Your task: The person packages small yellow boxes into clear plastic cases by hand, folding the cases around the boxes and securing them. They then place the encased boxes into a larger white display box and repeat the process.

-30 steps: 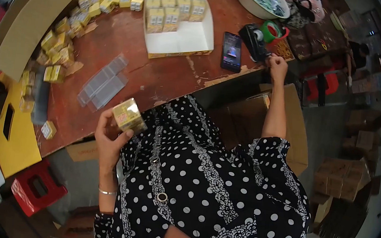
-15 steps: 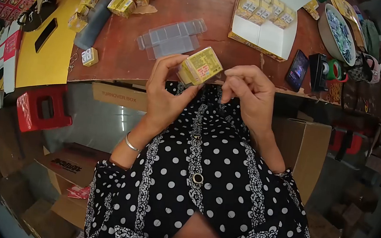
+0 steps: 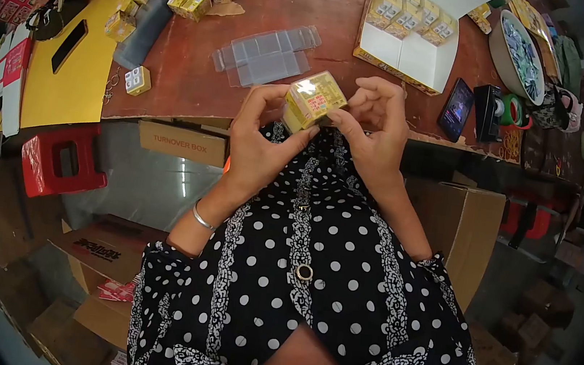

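A small yellow box point(image 3: 311, 99) with a shiny clear cover is held over the table's front edge. My left hand point(image 3: 262, 131) grips it from the left, thumb at its lower side. The thumb of my right hand point(image 3: 375, 131) touches the box's right edge, with the other fingers curled behind. Just beyond the box, a folded clear plastic sheet point(image 3: 267, 59) lies on the red-brown table point(image 3: 194, 90). One small yellow box with a white face point(image 3: 138, 80) rests near the front edge at the left.
Several yellow boxes point(image 3: 190, 4) are piled at the back left. An open display carton point(image 3: 401, 64) holds more. A phone point(image 3: 456, 109), a black box point(image 3: 488, 113) and a bowl of packets point(image 3: 517, 55) are at the right. Another phone point(image 3: 69, 46) lies on yellow card.
My right hand has moved left, and its thumb now touches the yellow box. The box has shifted slightly right and turned a little in my left hand.
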Tool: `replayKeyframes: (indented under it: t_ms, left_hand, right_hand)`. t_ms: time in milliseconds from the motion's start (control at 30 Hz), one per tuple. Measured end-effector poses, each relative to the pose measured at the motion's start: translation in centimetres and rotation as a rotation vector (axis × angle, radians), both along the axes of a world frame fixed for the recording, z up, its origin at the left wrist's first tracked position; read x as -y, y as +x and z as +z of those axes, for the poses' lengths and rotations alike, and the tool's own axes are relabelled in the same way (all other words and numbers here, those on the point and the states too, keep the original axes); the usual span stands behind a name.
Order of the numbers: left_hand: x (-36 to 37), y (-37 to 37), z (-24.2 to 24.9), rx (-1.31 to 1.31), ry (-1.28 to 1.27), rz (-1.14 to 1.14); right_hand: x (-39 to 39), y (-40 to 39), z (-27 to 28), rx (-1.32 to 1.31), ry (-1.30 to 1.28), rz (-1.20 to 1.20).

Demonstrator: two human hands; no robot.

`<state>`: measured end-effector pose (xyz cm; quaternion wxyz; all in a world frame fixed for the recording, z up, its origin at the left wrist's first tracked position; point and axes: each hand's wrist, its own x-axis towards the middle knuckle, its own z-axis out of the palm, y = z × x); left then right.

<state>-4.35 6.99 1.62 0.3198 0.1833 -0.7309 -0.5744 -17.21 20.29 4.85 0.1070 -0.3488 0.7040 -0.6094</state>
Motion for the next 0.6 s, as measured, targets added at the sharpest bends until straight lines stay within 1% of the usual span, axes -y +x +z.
replayKeyframes:
  t_ms: [33, 67, 100, 133, 167, 233, 267, 333, 367, 433, 467, 500, 533, 567, 600]
  left_hand:
    - [-0.2, 0.0, 0.1, 0.01, 0.127, -0.05]
    - [-0.3, -0.1, 0.1, 0.02, 0.255, -0.101]
    - [-0.5, -0.2, 0.4, 0.019, 0.254, -0.099]
    - [-0.6, -0.2, 0.7, 0.027, 0.339, -0.134]
    - [-0.6, -0.3, 1.0, 0.034, 0.425, -0.168]
    - [-0.7, -0.3, 1.0, 0.025, 0.436, -0.17]
    - [-0.7, -0.3, 1.1, 0.018, 0.447, -0.174]
    - [-0.6, -0.3, 1.0, 0.002, 0.425, -0.159]
    - [-0.5, -0.4, 1.0, -0.014, 0.404, -0.15]
    - [-0.4, -0.5, 0.4, -0.045, 0.362, -0.129]
    - [-0.3, -0.6, 0.3, -0.075, 0.319, -0.111]
    - [-0.1, -0.5, 0.3, -0.076, 0.316, -0.108]
    - [0.2, -0.5, 0.3, -0.084, 0.09, -0.063]
    - [0.5, -0.4, 0.3, -0.091, -0.137, -0.017]
    - [0.8, -0.4, 0.6, -0.092, -0.139, -0.012]
  right_hand:
    - [0.2, -0.3, -0.6, -0.233, -0.083, -0.067]
    - [0.4, -0.7, -0.7, -0.233, -0.084, -0.066]
    - [0.4, -1.3, -0.8, -0.44, -0.148, -0.021]
    - [0.4, -1.9, -0.9, -0.647, -0.211, 0.024]
    - [0.4, -2.4, -0.8, -0.648, -0.212, 0.025]
    - [0.3, -3.1, -0.8, -0.775, -0.16, 0.144]
    - [0.3, -3.3, -0.8, -0.775, -0.162, 0.148]
    - [0.4, -3.6, -0.8, -0.675, -0.104, 0.233]
    - [0.6, -3.9, -1.1, -0.675, -0.106, 0.236]
    - [0.8, -4.3, -1.9, -0.453, -0.102, 0.395]
    - [0.7, -4.2, -1.7, -0.454, -0.103, 0.398]
    - [0.5, -3.9, -1.2, -0.32, -0.049, 0.413]
    - [0.4, -3.8, -0.9, -0.188, 0.006, 0.428]
    - [0.2, -4.2, -0.8, -0.191, 0.004, 0.433]
    - [-0.2, -4.8, -0.8, 0.083, -0.05, 0.491]
